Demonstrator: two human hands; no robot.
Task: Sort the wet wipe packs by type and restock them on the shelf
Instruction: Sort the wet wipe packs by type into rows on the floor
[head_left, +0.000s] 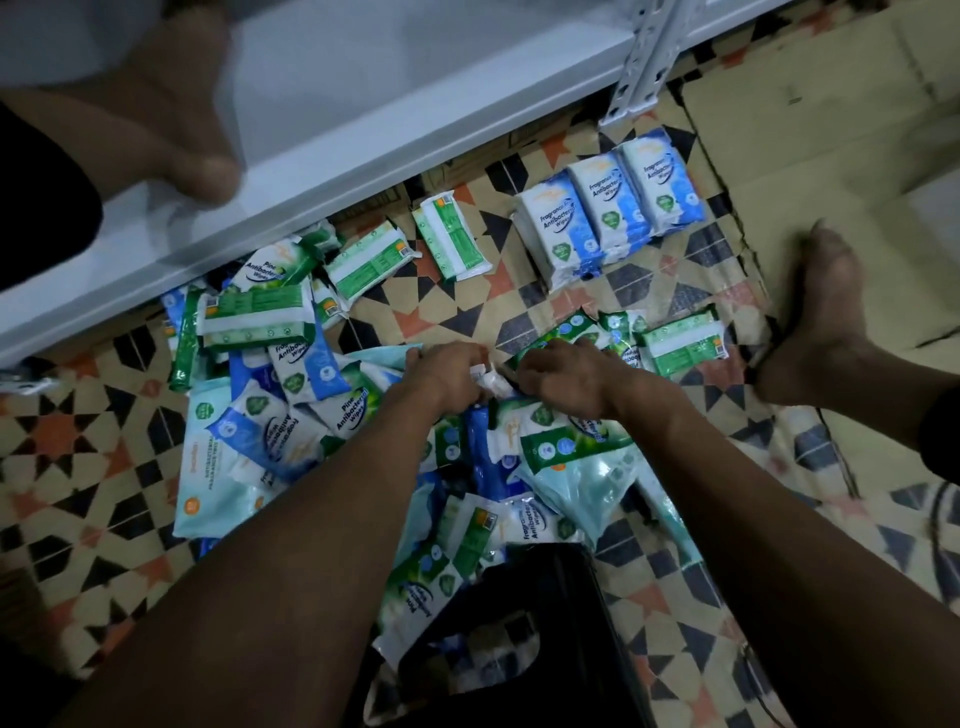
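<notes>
Soft, slippery green-and-blue plastic wet wipe packs (322, 395) heaped under my left hand (448, 371) and right hand (558, 375), both curled pinching a small white piece (488, 382), look light, so I'd grip their flat sides.

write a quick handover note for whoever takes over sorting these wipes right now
Left hand and right hand: both over the mixed pile, fingers curled on a small white item between them; what it is, unclear.
Done: three blue packs stand in a row on the floor; a few green packs lie apart.
Left: sort the pile, then fill the white shelf; none seen there yet.
</notes>
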